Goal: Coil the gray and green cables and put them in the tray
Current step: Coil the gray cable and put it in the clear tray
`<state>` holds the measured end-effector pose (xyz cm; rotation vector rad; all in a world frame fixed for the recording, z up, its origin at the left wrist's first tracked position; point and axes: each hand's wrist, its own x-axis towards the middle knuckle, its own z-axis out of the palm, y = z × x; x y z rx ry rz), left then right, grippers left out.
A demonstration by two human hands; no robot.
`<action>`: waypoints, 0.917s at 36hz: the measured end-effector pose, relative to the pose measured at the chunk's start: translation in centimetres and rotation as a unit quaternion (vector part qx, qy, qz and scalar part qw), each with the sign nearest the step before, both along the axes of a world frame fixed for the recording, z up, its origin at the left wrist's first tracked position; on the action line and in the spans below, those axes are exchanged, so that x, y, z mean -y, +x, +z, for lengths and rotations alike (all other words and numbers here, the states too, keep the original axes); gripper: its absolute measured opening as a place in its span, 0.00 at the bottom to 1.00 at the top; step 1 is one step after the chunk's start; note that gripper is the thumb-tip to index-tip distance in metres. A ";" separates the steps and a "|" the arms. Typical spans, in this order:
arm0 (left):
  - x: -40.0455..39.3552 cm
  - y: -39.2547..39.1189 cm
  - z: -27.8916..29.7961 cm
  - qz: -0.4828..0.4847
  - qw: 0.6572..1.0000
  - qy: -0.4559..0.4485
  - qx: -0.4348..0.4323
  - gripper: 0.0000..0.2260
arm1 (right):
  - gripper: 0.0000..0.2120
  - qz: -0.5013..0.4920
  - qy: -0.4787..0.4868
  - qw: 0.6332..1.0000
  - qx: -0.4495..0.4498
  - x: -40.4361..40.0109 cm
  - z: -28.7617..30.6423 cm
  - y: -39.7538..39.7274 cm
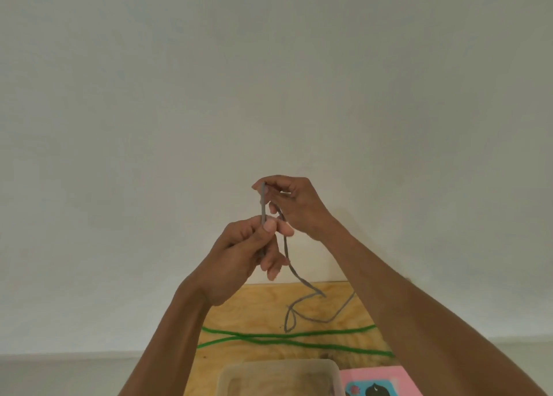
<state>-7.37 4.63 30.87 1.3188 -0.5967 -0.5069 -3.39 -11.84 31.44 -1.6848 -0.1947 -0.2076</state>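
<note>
Both hands are raised in front of the pale wall, holding the gray cable (288,253). My right hand (294,204) pinches its upper end, and my left hand (254,246) grips a short stretch just below. The rest of the gray cable hangs down and loops on the wooden table (263,302). The green cable (287,340) lies stretched in two crossing strands across the table, untouched. The clear plastic tray (279,376) stands at the near edge, and I see no cable in it.
A pink box (378,382) with a blue picture panel sits right of the tray. The table is narrow, with a wall directly behind it and grey floor to the left.
</note>
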 end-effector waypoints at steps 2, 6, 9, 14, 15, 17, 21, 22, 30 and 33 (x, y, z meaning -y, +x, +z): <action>0.4 0.2 0.5 0.009 0.998 -0.050 -0.023 0.16 | 0.07 0.002 -0.017 0.999 -0.028 -0.6 -1.2 0.2; 1.1 1.1 1.9 0.088 0.991 -0.093 -0.040 0.19 | 0.17 0.012 -0.069 0.996 -0.064 -1.7 -4.2 -0.5; 1.0 2.2 2.2 0.108 0.988 -0.100 -0.044 0.19 | 0.21 0.034 -0.089 0.994 -0.050 -2.2 -5.2 -1.7; 0.9 3.8 2.0 0.115 0.991 -0.069 0.001 0.16 | 0.17 0.045 -0.152 0.986 -0.051 -2.6 -5.9 -2.5; 1.0 4.1 2.0 0.141 0.988 -0.069 0.002 0.15 | 0.16 0.051 -0.156 0.985 -0.051 -2.7 -5.9 -2.6; 1.2 4.7 1.9 0.186 0.980 -0.072 0.006 0.14 | 0.14 0.053 -0.179 0.981 -0.045 -2.8 -5.9 -2.9; 1.3 5.3 1.2 0.224 0.972 0.001 0.075 0.12 | 0.15 0.030 -0.230 0.973 -0.010 -2.8 -5.1 -3.7; 1.4 5.3 1.2 0.226 0.969 0.025 0.097 0.12 | 0.14 0.022 -0.249 0.968 -0.006 -2.6 -4.8 -3.8; 0.7 6.0 -0.1 0.177 0.932 0.240 0.206 0.12 | 0.09 0.048 -0.481 0.875 -0.002 1.2 2.2 -4.0; 0.9 4.8 0.3 0.120 0.947 0.251 0.163 0.24 | 0.05 0.040 -0.486 0.872 0.033 2.6 5.1 -3.1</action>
